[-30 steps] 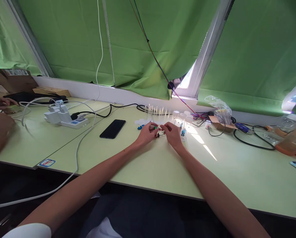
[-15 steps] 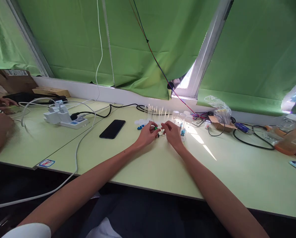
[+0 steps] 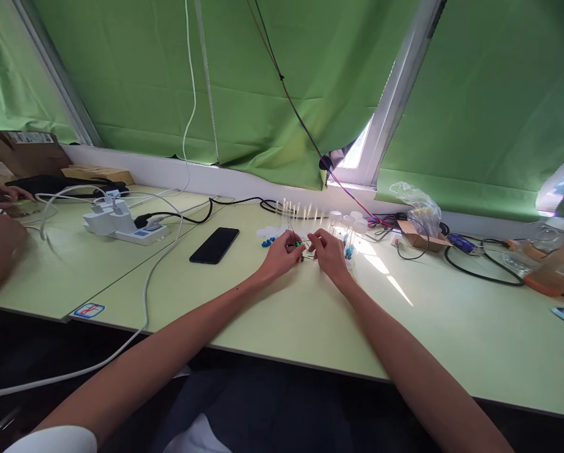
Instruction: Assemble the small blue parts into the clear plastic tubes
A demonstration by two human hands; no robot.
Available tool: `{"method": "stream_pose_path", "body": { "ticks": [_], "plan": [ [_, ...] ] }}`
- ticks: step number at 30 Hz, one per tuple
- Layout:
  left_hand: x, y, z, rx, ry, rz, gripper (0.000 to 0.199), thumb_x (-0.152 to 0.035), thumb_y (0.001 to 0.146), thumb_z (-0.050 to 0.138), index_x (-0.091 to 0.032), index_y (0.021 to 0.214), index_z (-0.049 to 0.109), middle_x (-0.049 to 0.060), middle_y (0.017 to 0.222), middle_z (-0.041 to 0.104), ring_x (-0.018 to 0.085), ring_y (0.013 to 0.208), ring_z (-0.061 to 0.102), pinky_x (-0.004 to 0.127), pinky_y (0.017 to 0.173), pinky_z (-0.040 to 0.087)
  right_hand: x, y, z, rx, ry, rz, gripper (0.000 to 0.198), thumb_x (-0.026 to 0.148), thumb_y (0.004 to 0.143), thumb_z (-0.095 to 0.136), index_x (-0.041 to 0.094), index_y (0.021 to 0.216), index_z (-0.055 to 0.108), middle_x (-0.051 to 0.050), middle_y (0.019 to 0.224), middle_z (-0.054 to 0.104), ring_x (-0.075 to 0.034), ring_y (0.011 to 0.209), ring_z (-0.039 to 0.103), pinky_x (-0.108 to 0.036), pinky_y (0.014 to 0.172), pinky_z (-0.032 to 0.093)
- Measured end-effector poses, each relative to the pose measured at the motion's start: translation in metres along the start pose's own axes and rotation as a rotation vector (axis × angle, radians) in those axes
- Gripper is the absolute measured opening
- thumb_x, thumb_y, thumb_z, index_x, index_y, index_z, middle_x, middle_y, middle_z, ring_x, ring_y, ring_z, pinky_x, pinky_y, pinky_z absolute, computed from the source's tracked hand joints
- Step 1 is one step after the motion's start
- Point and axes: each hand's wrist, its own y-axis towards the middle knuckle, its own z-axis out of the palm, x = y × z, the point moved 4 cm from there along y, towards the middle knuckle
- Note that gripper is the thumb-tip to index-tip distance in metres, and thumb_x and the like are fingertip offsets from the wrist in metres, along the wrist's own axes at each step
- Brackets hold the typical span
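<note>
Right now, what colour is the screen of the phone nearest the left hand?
The phone's screen is black; the head view shows it.

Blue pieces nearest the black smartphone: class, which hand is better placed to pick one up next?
Probably the left hand: it is right beside those blue pieces, while the right hand is farther across. The left seems to hold a small green part, though.

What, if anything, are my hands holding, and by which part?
Your left hand pinches a small green piece; exactly where on it is too small to tell. Whether your right hand holds anything is unclear.
</note>
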Motion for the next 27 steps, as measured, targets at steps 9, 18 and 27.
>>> {"method": "stream_pose_path", "body": {
  "ticks": [9,18,27],
  "plan": [
    [0.0,-0.0006,-0.0011,0.001,0.017,0.0,0.024,-0.039,0.078,0.065,-0.022,0.083,0.048,-0.004,0.061,0.052,0.011,0.05,0.049,0.026,0.05,0.037,-0.0012,-0.0002,0.0008,-0.013,0.063,0.015,0.043,0.055,0.088,0.051,0.021,0.062,0.051,0.003,0.049,0.054,-0.012,0.048,0.046,-0.026,0.054,0.038],
    [-0.0054,-0.0018,-0.0009,0.006,0.002,-0.048,0.024,-0.036,0.076,0.066,-0.02,0.084,0.05,-0.004,0.059,0.053,0.011,0.051,0.049,0.025,0.051,0.038,-0.004,-0.0013,0.0018,0.003,0.139,0.005,0.03,0.045,0.087,0.053,0.021,0.069,0.054,0.003,0.055,0.056,-0.012,0.049,0.048,-0.025,0.052,0.038],
    [0.0,0.0004,0.0002,0.055,-0.142,-0.138,0.033,-0.039,0.07,0.074,-0.02,0.083,0.05,0.001,0.065,0.063,0.009,0.048,0.046,0.023,0.047,0.033,-0.003,-0.0011,0.0008,0.009,0.134,-0.032,0.023,0.04,0.087,0.053,0.021,0.073,0.055,0.002,0.06,0.059,-0.013,0.055,0.054,-0.026,0.057,0.043]
  ]
}}
